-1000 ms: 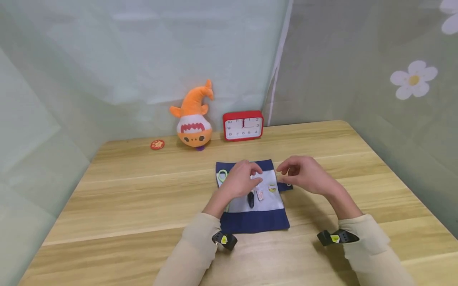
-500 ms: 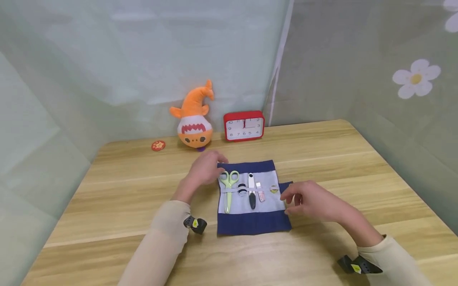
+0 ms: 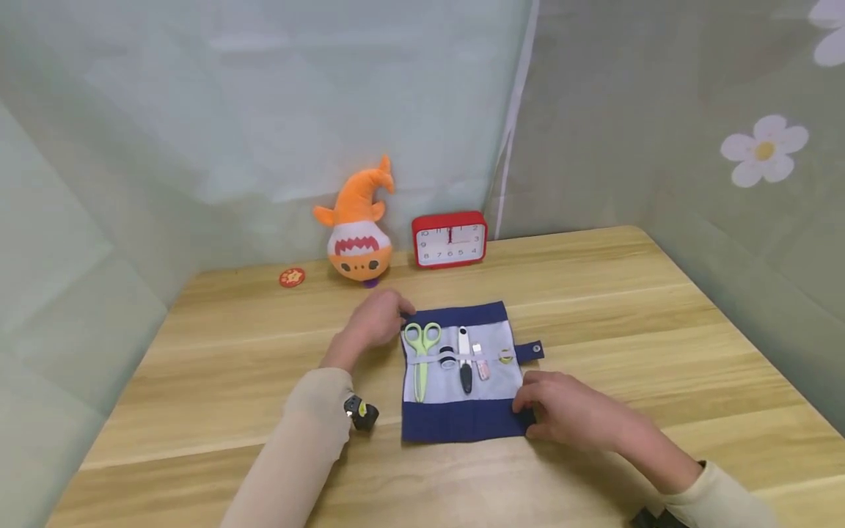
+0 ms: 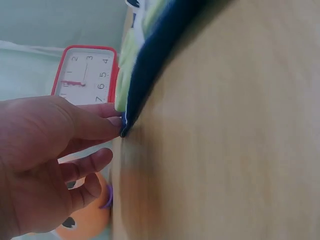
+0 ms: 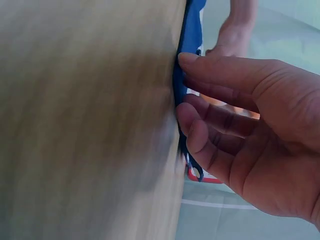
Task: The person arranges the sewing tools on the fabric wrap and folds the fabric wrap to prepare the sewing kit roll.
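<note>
A navy-and-grey fabric tool roll point(image 3: 455, 422) lies spread flat on the table. An elastic band across it holds green scissors point(image 3: 421, 363), a small black-and-white spool point(image 3: 447, 358), a white tool with a black end point(image 3: 465, 359), a small pink-and-white item point(image 3: 481, 363) and a small yellow item point(image 3: 505, 356). My left hand point(image 3: 376, 319) pinches the roll's far left corner between thumb and index finger, the other fingers loosely bent. At the near right corner, my right hand point(image 3: 571, 411) holds the navy edge with thumb and curled fingers; the exact contact is partly hidden.
A red alarm clock point(image 3: 450, 242) and an orange plush shark point(image 3: 359, 235) stand at the table's back, against the curtain. A round red coaster-like disc point(image 3: 292, 277) lies left of the plush. The roll's snap tab point(image 3: 530, 352) sticks out to the right.
My left hand has moved off the middle of the roll to its far left corner. My right hand has come down from beside the tab to the near right corner.
</note>
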The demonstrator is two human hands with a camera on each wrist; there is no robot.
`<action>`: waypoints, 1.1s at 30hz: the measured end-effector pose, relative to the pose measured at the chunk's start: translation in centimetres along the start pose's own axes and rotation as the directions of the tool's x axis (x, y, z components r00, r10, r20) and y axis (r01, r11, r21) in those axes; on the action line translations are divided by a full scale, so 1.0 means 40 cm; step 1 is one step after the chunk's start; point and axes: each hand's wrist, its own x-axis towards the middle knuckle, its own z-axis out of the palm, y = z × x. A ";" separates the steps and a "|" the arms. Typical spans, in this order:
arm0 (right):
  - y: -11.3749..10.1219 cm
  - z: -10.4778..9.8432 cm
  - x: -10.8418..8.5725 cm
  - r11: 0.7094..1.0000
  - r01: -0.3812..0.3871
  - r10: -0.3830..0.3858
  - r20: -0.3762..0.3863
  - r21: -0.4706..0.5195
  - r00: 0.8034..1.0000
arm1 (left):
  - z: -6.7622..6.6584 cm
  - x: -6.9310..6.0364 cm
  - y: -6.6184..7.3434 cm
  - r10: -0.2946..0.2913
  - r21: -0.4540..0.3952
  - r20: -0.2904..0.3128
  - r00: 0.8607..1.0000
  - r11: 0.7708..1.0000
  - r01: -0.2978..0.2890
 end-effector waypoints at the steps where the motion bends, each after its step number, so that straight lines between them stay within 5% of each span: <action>1: 0.002 0.001 -0.002 1.000 -0.001 0.001 -0.003 -0.003 1.000 | 0.002 0.000 -0.001 -0.003 0.005 0.003 1.000 1.000 0.003; 10: 0.044 -0.015 -0.011 0.999 -0.008 0.008 -0.013 0.054 1.000 | 0.014 -0.061 -0.003 0.029 0.148 -0.019 0.999 0.989 -0.025; 22: 0.149 -0.069 0.022 0.997 0.005 -0.017 -0.149 -0.081 0.989 | 0.018 -0.189 0.009 0.042 0.220 -0.043 0.998 0.975 -0.032; 33: 0.166 -0.068 0.082 0.978 -0.179 0.146 -0.254 -0.111 0.956 | 0.021 -0.274 0.031 0.107 0.205 -0.036 0.994 0.974 -0.097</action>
